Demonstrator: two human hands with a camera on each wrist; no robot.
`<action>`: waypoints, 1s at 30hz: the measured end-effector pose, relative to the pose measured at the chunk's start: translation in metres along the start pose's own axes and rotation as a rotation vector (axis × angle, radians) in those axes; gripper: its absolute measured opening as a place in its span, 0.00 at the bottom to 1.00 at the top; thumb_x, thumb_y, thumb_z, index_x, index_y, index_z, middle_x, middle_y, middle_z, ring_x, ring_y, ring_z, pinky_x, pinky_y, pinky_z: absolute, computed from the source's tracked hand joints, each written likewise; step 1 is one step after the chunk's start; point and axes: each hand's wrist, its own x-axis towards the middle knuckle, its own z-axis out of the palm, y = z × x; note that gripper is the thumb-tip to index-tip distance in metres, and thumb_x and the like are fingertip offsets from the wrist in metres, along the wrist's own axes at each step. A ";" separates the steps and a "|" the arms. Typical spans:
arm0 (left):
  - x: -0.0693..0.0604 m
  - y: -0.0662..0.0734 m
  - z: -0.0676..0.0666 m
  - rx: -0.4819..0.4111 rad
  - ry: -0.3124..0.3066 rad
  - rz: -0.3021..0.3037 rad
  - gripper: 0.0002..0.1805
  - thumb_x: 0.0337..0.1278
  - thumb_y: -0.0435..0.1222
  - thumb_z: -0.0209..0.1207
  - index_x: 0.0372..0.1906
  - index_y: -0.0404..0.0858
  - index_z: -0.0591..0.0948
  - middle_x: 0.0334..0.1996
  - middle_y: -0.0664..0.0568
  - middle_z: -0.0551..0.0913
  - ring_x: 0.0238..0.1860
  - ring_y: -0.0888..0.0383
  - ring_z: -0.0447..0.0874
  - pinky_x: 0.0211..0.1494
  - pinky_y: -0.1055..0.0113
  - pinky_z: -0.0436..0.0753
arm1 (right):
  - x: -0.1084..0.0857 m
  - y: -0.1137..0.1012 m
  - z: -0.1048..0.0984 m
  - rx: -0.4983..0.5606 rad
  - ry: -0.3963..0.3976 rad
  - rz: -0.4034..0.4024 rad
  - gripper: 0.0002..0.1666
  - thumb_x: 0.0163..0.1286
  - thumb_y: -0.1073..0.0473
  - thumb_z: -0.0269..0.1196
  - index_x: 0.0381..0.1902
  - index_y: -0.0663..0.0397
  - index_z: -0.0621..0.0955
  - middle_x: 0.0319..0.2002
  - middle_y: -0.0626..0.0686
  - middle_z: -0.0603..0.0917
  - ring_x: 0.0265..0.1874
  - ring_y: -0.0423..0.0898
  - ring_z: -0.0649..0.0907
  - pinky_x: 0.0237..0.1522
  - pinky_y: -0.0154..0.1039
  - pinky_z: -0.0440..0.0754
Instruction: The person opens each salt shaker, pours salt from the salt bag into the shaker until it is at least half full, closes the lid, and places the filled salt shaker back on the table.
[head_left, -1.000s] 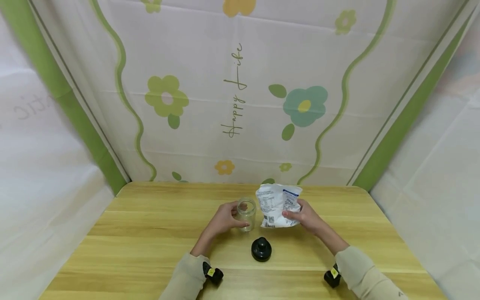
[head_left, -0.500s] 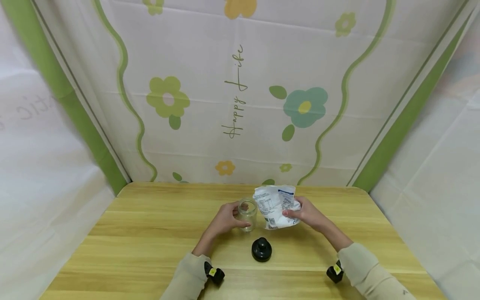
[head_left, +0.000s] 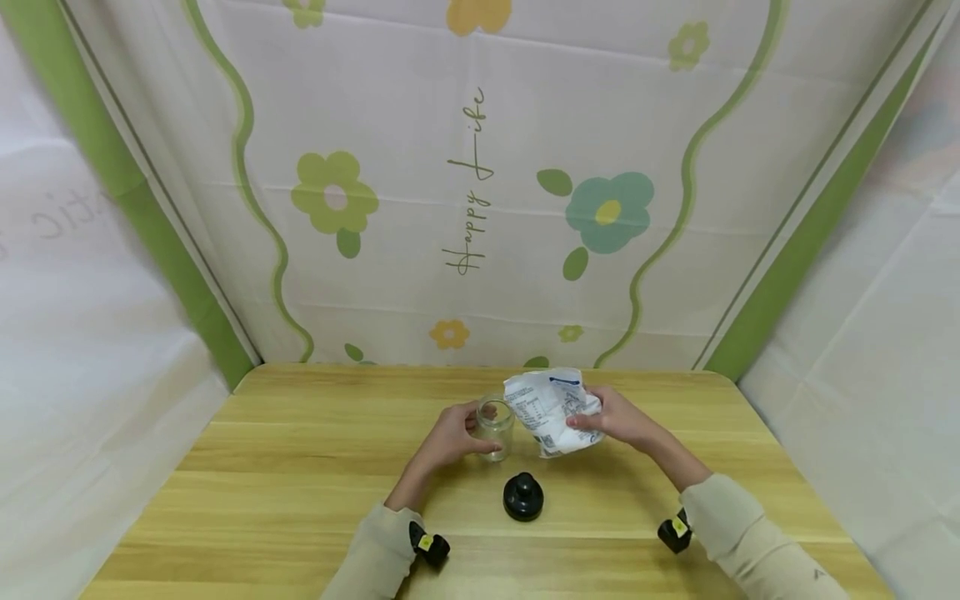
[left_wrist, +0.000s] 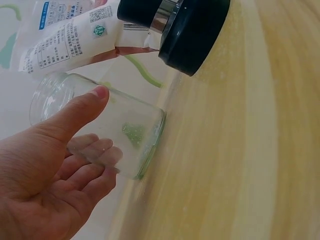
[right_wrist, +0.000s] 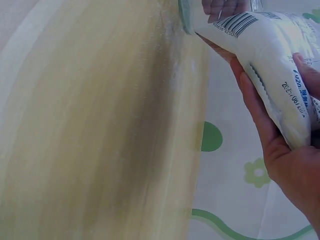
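A clear glass jar (head_left: pixel 496 429), open at the top, stands upright on the table. My left hand (head_left: pixel 452 437) grips it from the left, thumb in front and fingers behind, as the left wrist view also shows for the jar (left_wrist: pixel 127 125). My right hand (head_left: pixel 618 421) holds a crumpled white printed bag (head_left: pixel 551 412), its upper left corner tilted toward the jar's mouth. In the right wrist view the bag (right_wrist: pixel 272 55) rests between thumb and fingers. What is inside the bag is hidden. No contents show in the jar.
A black lid with a knob (head_left: pixel 523 497) sits on the wooden table (head_left: pixel 300 483), in front of the jar and bag. A white flowered cloth (head_left: pixel 405 250) hangs behind the table's far edge. Cloth walls flank both sides.
The bag has tipped to the left and its upper corner has come close to the jar's rim. My right wrist has risen and swung outward. The left hand and jar stay put.
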 end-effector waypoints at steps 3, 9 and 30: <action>0.000 0.001 0.000 0.010 -0.001 -0.003 0.32 0.47 0.37 0.76 0.59 0.33 0.79 0.55 0.42 0.85 0.57 0.47 0.84 0.60 0.54 0.83 | 0.002 -0.003 -0.003 -0.005 -0.023 -0.007 0.25 0.66 0.58 0.67 0.54 0.71 0.77 0.32 0.54 0.86 0.27 0.42 0.83 0.33 0.34 0.81; 0.000 0.002 0.000 0.029 0.000 -0.019 0.32 0.47 0.38 0.76 0.59 0.33 0.80 0.55 0.43 0.85 0.58 0.46 0.83 0.61 0.52 0.82 | 0.003 -0.009 -0.006 -0.020 -0.044 0.003 0.22 0.66 0.59 0.68 0.50 0.71 0.79 0.31 0.53 0.87 0.27 0.42 0.84 0.33 0.34 0.82; 0.001 0.001 -0.002 0.009 -0.018 0.001 0.34 0.48 0.39 0.76 0.60 0.30 0.78 0.57 0.39 0.83 0.59 0.46 0.83 0.61 0.52 0.82 | 0.013 -0.033 -0.016 -0.080 -0.095 0.010 0.20 0.63 0.61 0.68 0.49 0.69 0.80 0.34 0.54 0.86 0.27 0.43 0.84 0.35 0.34 0.83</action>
